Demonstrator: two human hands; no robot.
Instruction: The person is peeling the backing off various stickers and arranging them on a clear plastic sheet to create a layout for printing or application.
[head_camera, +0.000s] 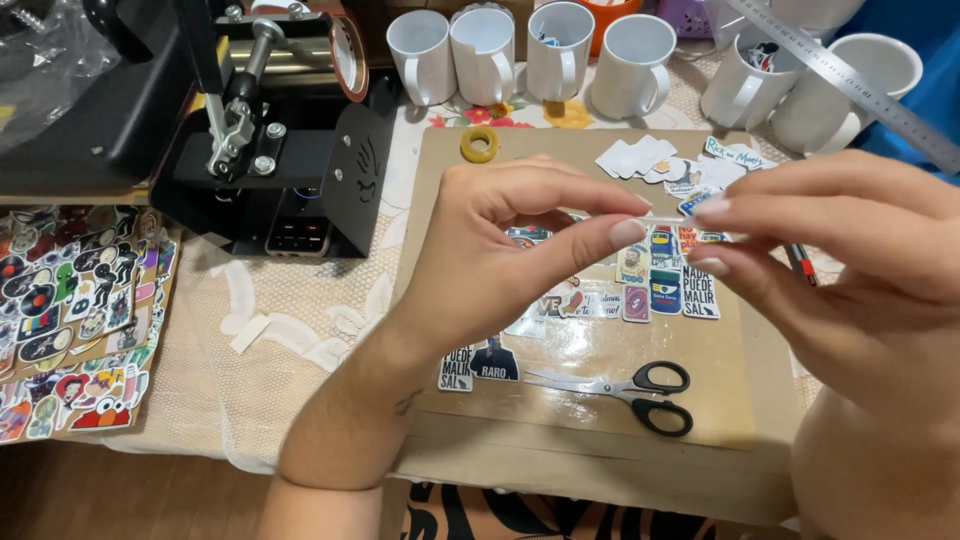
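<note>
Tape (668, 221), a clear strip, is stretched level between both hands above the middle of a brown board (745, 400), its long axis running left to right across the view. Left hand (490, 260) pinches its left end between thumb and forefinger, the other fingers curled loosely; right hand (850, 260) pinches the right end the same way, so each hand is equally close to the strip and neither is free. Directly under the strip, on the board, lie small cut stickers (660, 285): rectangles in blue, red, pink and white, set in rough rows, with two more (478, 365) nearer the person at the board's left. A pile of white paper scraps (640, 158) sits farther back, and a yellow tape ring (479, 144) lies near the board's far edge. Black-handled scissors (625, 388) rest nearer the person, blades pointing left. Beyond the board stands a row of white mugs (560, 50), with a steel ruler (850, 75) lying slantwise over those at right. At left, a black mug press (280, 150) stands on the desk (300, 320), and a sheet of colourful stickers (75, 310) lies at the left edge.
</note>
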